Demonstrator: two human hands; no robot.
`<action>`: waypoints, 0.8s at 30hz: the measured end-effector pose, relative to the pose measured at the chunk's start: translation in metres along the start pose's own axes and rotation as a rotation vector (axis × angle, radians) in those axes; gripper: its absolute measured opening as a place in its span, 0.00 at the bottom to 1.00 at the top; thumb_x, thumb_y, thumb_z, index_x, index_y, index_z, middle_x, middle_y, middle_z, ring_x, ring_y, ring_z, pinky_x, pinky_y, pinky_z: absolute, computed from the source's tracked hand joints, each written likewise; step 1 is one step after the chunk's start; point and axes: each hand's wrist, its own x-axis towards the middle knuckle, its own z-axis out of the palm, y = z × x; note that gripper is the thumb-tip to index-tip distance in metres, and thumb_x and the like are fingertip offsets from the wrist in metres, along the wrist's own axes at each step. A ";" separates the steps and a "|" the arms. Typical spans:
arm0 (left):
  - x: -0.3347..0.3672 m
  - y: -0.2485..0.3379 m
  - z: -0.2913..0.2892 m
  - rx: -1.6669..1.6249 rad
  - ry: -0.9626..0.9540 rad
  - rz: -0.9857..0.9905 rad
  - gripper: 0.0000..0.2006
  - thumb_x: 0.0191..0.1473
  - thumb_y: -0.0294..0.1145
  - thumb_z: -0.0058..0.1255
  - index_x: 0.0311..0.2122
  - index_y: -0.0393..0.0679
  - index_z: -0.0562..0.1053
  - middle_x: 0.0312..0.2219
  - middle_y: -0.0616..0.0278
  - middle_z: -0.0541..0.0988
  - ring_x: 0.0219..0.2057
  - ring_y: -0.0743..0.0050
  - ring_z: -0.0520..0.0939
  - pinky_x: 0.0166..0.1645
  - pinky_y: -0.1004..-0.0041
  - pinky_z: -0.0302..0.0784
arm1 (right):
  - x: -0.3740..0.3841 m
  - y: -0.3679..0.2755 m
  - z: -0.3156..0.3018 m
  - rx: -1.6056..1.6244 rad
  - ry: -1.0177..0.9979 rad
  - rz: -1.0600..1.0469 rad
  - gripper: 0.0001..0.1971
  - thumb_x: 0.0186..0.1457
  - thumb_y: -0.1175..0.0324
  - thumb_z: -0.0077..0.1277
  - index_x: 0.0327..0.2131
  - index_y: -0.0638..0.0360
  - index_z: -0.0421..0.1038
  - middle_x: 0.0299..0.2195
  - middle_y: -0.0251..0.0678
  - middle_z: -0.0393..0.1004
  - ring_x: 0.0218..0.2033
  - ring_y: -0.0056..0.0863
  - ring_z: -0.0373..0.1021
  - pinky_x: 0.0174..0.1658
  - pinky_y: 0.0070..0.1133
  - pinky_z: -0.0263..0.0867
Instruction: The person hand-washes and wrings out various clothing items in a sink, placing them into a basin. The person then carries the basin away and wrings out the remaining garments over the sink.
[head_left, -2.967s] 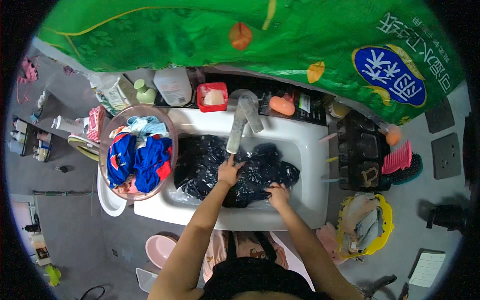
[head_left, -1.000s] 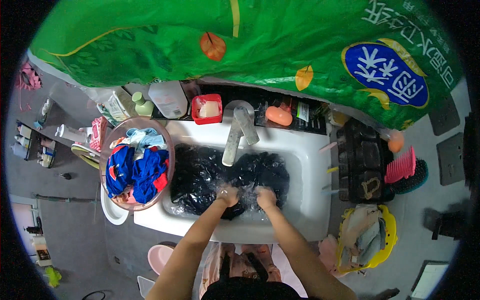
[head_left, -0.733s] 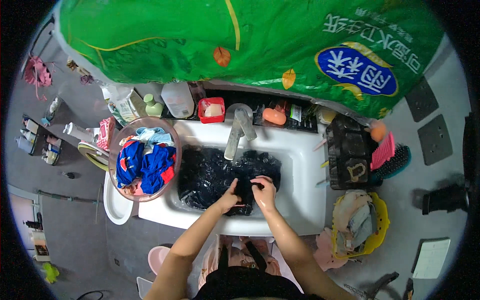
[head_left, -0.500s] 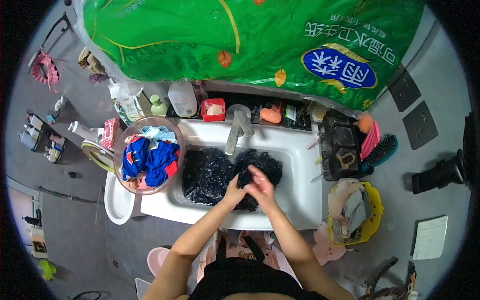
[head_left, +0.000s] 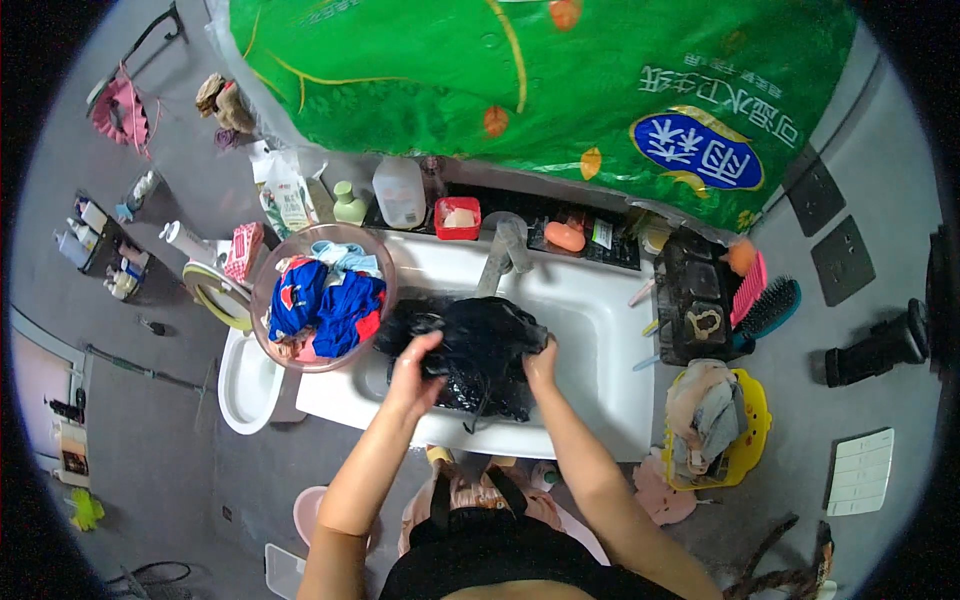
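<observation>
A wet black garment (head_left: 480, 340) stretches between my two hands over the white sink (head_left: 610, 400). My left hand (head_left: 412, 375) grips its left side, fingers curled into the cloth. At its right edge, my right hand (head_left: 541, 362) pinches the fabric. More soaked black cloth (head_left: 485, 397) lies underneath, in the basin water. A thin cord hangs from the garment toward the sink's front edge. Behind it stands the grey faucet (head_left: 495, 265), its spout pointing at the cloth.
A clear bowl (head_left: 262, 335) of blue, red and pale clothes sits at the sink's left. Soap bars, including an orange one (head_left: 565, 237), line the back ledge. A black rack (head_left: 690, 300) and a yellow basket (head_left: 757, 430) of clothes are at right. A large green package (head_left: 420, 90) overhangs the back.
My hands were close together at the middle of the sink; now they are spread apart, with the black garment lifted and opened out. The whole view has shifted slightly.
</observation>
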 end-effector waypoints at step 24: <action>0.131 -0.135 -0.053 -0.812 -0.289 -0.221 0.32 0.46 0.64 0.33 0.44 0.43 0.66 0.38 0.51 0.71 0.40 0.53 0.72 0.46 0.51 0.66 | -0.061 -0.078 0.006 0.792 -0.076 0.923 0.21 0.41 0.86 0.39 0.43 0.65 0.61 0.43 0.39 0.64 0.44 0.33 0.63 0.47 0.23 0.61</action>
